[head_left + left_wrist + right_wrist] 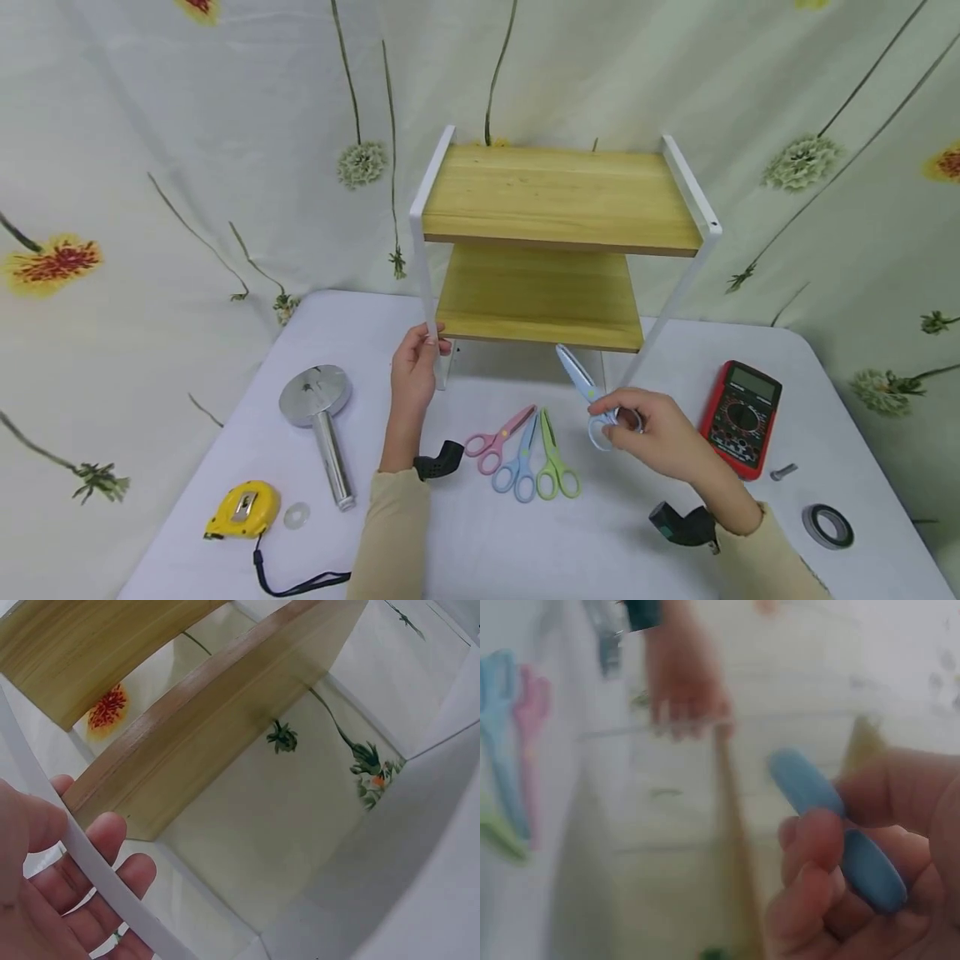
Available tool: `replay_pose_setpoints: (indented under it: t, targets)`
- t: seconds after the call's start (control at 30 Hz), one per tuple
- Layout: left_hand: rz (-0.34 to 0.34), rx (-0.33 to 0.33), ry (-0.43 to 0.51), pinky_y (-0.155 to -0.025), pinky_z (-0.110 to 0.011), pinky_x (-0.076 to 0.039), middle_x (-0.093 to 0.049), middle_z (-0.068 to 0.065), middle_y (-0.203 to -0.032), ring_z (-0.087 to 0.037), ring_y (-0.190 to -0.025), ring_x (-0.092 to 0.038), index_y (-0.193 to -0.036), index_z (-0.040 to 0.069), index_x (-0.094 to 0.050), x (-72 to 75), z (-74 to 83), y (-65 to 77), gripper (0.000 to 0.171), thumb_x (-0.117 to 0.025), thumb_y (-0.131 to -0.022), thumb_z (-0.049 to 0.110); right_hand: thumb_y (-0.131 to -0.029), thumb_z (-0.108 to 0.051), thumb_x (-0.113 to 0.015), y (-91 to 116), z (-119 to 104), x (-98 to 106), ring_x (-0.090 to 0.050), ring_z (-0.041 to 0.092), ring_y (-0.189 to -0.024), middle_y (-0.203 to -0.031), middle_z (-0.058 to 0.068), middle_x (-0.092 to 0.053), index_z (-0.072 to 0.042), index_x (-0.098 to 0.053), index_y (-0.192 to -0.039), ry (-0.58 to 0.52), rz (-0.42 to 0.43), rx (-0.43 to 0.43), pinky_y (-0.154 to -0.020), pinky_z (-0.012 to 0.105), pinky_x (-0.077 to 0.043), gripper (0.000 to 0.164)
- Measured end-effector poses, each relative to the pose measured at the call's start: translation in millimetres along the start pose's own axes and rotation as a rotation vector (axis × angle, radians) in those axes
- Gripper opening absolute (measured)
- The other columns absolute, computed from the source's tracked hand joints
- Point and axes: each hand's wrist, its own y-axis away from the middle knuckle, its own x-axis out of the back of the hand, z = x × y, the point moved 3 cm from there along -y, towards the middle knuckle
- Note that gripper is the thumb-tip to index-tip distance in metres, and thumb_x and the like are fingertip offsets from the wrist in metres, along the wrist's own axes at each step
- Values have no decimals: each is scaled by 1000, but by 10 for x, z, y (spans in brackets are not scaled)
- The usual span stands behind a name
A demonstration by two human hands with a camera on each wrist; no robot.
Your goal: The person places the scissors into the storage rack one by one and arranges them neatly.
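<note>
A two-tier wooden shelf (558, 196) with a white frame stands at the back of the table. My left hand (414, 367) grips its left upright beside the lower board; in the left wrist view the fingers curl round the white bar (109, 881). Light blue scissors (576, 372) are in my right hand (663, 433), pinched at the handles, blades pointing up and left before the lower board. Only the blue handle loops (806, 784) show in the right wrist view. Below lie pink scissors (504, 436), another blue pair (524, 457) and green scissors (552, 458), fanned out together.
On the left are a round metal disc on a tube (317, 396), a yellow tape measure (251, 507) with a black strap, and a clear ring (296, 516). To the right lie a red multimeter (742, 417), a small screw (783, 472) and a black tape roll (828, 527).
</note>
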Motion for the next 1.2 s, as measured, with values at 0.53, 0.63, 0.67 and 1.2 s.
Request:
replay_pose_setpoints:
  t: [0.53,0.63,0.67,1.2]
  targets:
    - [-4,-10,-10,-104,-48,-39,-68,5,-86,-5,-88,-63,-124,0,-64,20,-6,-15,26,-46,-107,8,-80,8,-78,-1114,-1321,643,-51,14,-79,-94,2,-63,3,-66,-128,18,96,241,-62,19,-41,50]
    - [-4,-12,4,-105,-49,-39,-66,9,-84,-5,-88,-63,-123,0,-64,10,-13,-13,26,-46,-106,8,-85,-5,-80,-1379,-1423,632,-55,18,-82,-98,9,-68,-3,-66,-132,127,95,156,-65,19,-44,49]
    - [-6,-15,12,-105,-49,-40,-66,10,-83,-4,-87,-63,-124,-1,-64,4,-18,-14,26,-46,-106,8,-86,-9,-80,-1467,-1448,621,-57,18,-84,-103,9,-70,-5,-66,-134,158,92,137,-67,19,-45,49]
    - [-2,-8,12,-107,-49,-38,-68,2,-87,-5,-89,-64,-124,-1,-65,14,-27,-1,27,-47,-107,9,-101,-30,-63,-2336,-1476,135,-59,17,-86,-121,7,-73,-10,-59,-143,412,-60,91,-76,26,-42,47]
